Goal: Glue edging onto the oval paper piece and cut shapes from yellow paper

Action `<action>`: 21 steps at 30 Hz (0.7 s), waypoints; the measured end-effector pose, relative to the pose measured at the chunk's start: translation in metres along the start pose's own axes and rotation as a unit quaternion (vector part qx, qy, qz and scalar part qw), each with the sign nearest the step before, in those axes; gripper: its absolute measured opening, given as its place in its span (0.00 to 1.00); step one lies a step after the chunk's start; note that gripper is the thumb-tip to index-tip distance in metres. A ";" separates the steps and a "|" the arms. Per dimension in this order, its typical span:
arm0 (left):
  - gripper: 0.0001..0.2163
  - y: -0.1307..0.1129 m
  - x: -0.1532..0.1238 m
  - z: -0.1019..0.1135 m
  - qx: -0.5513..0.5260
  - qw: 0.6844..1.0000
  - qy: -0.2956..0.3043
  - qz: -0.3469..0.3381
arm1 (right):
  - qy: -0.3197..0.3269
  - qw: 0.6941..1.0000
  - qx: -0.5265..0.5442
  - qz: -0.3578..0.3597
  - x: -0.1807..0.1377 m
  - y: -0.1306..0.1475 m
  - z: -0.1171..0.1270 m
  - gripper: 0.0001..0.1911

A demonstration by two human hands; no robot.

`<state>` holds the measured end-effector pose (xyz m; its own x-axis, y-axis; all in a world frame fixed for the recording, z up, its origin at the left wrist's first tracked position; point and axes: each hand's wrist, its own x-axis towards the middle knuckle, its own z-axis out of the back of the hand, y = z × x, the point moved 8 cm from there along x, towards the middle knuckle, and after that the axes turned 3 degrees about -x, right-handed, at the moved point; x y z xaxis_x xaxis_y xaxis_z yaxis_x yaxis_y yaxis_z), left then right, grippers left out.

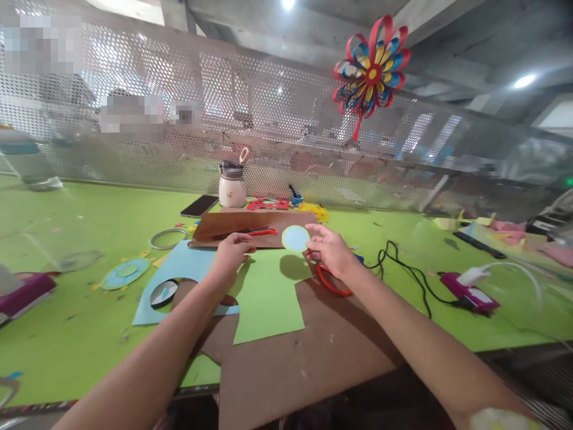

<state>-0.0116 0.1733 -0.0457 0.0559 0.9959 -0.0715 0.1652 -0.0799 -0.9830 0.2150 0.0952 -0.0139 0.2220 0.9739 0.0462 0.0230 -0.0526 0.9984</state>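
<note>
My right hand (330, 249) pinches a round paper disc (296, 238), light blue with a thin pale green rim, and holds it up above the board. Red-handled scissors (333, 282) show below that hand, partly hidden by it. My left hand (233, 255) is closed with curled fingers at the upper left edge of a light green paper sheet (271, 298), which lies on brown cardboard (313, 358). Beside my left forearm lies a blue paper sheet (179, 263) with curved cutouts, a roll of tape (163, 294) resting by it.
Behind the hands lie a folded brown card (210, 227) and an orange-and-black tool (262, 231). A phone (199, 206), a lidded cup (232, 188) and a tape ring (169, 239) stand further back. Right, cables run to a purple power strip (472, 295). A paper flower (373, 74) hangs above.
</note>
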 end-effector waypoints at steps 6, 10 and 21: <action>0.12 -0.016 0.002 0.023 -0.038 0.996 -0.071 -0.030 | 0.083 0.995 -0.032 -0.042 -0.025 -0.038 -0.042 0.23; 0.13 -0.018 0.004 0.026 -0.034 0.996 -0.078 -0.023 | 0.108 0.991 -0.065 -0.049 -0.030 -0.054 -0.053 0.22; 0.13 -0.087 -0.012 0.025 0.148 0.983 0.002 -0.112 | 0.116 0.987 -0.099 -0.040 -0.031 -0.062 -0.053 0.22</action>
<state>-0.0513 0.1692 0.0365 0.0539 0.9867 0.1533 -0.1194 0.1587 -0.9801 0.1552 0.0802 -0.0749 -0.0034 0.9987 -0.0505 -0.1653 0.0492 0.9850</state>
